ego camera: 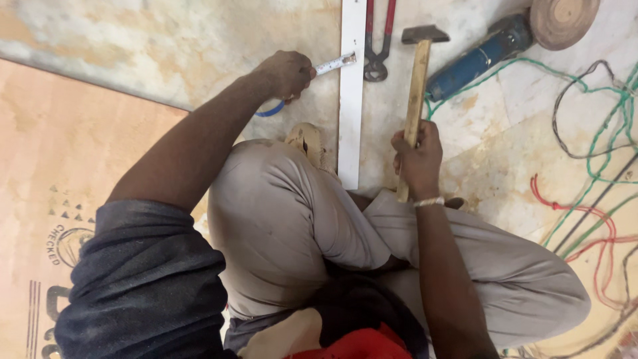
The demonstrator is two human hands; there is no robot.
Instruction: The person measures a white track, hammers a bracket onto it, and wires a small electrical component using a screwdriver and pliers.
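I sit on a marble floor with my knees bent. My left hand (287,72) is closed on a blue tape measure (271,110), and its steel blade (335,64) reaches across to a long white strip (351,100) lying on the floor. My right hand (419,158) grips the wooden handle of a hammer (417,86). The hammer's dark metal head points away from me, just right of the white strip.
Red-handled pincers (376,46) lie beside the strip's far end. A blue angle grinder (485,53) with a round disc (563,20) lies at the top right. Green, red and black cables (591,166) tangle at the right. A plywood sheet (60,173) covers the floor at left.
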